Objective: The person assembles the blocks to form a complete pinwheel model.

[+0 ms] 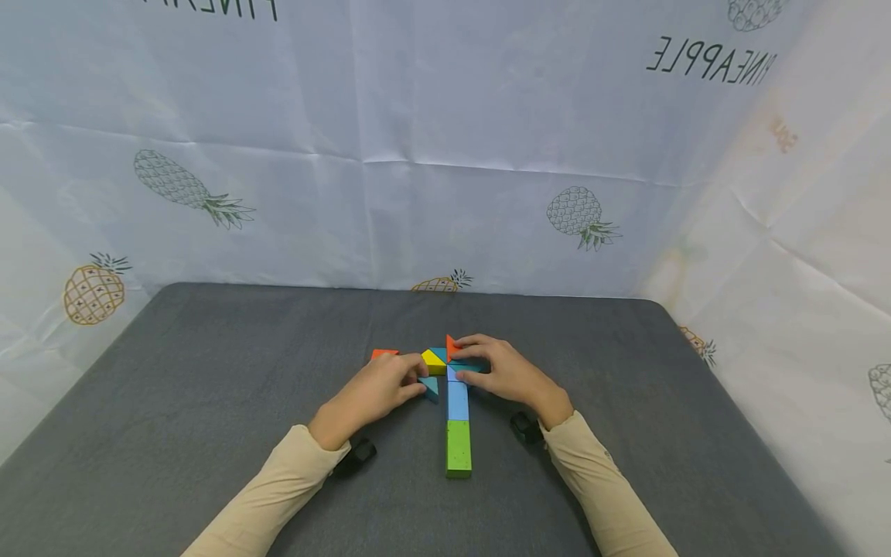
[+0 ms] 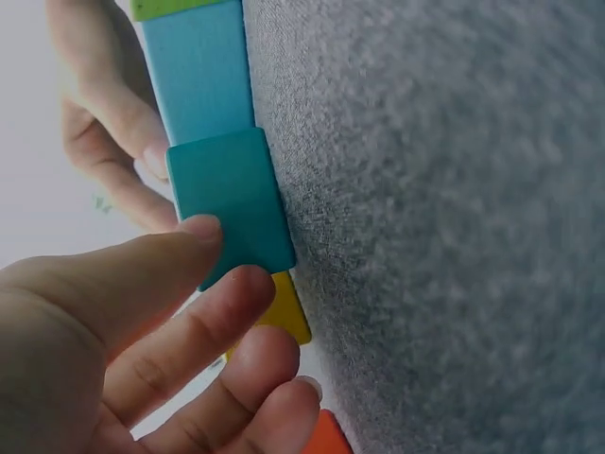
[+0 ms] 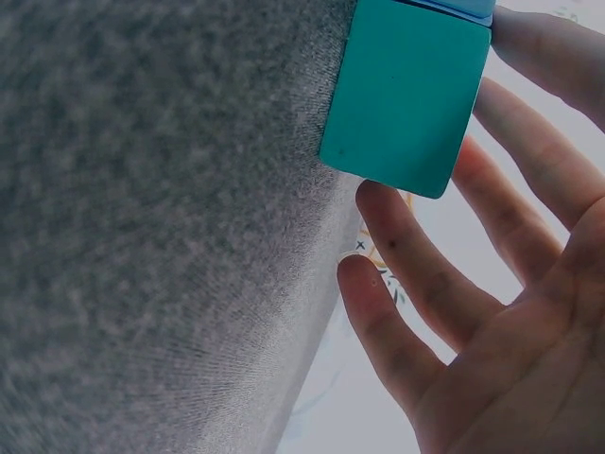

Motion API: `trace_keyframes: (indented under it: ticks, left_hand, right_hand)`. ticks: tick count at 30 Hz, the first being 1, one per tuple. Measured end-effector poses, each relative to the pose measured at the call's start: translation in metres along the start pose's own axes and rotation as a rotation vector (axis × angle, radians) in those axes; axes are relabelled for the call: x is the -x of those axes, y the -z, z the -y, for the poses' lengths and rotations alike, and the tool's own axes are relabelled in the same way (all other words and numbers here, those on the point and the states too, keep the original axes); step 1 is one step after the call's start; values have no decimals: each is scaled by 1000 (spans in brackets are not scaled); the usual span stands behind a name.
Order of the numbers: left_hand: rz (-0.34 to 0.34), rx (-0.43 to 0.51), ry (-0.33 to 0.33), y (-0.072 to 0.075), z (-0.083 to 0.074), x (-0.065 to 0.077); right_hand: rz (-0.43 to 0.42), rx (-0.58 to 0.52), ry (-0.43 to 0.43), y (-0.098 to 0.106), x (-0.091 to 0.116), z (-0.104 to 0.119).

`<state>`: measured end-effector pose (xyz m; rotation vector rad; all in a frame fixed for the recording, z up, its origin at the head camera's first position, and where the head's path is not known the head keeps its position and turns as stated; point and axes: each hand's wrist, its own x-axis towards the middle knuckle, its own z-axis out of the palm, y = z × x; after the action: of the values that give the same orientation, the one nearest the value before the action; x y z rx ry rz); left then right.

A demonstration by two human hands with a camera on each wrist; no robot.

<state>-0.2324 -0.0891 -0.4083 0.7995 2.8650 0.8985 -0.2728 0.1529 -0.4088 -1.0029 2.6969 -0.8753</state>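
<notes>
My left hand (image 1: 379,388) pinches a teal triangular block (image 1: 430,387) between thumb and forefinger. In the left wrist view, the thumb lies on this teal block's (image 2: 232,199) edge. My right hand (image 1: 506,371) rests around the top of a block figure, its thumb touching a light blue triangular block (image 1: 452,372). Its other fingers spread loosely by an orange triangular block (image 1: 449,346) and another teal block (image 3: 406,99). A yellow block (image 1: 435,363) sits beside the left fingertips. Below them, a blue block (image 1: 457,402) and a green block (image 1: 458,449) form a straight column.
A second orange block (image 1: 384,353) lies beyond the left hand, partly hidden. The dark grey tabletop (image 1: 244,356) runs back to a white cloth (image 1: 431,216) printed with pineapples. Black wrist devices hang under both forearms.
</notes>
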Motion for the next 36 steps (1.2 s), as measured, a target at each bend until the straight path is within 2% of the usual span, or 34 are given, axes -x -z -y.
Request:
trace_keyframes:
  ticks: [5,12,20,36]
  left_hand:
    - [-11,14,-8,-1,-1,-1]
    - [14,34,-40,-3,0,-1]
    - [19,45,-32,-4,-4,-1]
    - [29,-12,-22,-5,-7,-1]
  right_hand:
    - [1,-5,-5,0,0,0]
    - [-6,-9,-10,0,0,0]
    - [-6,-3,-10,0,0,1]
    - [-2,-1,-9,0,0,1]
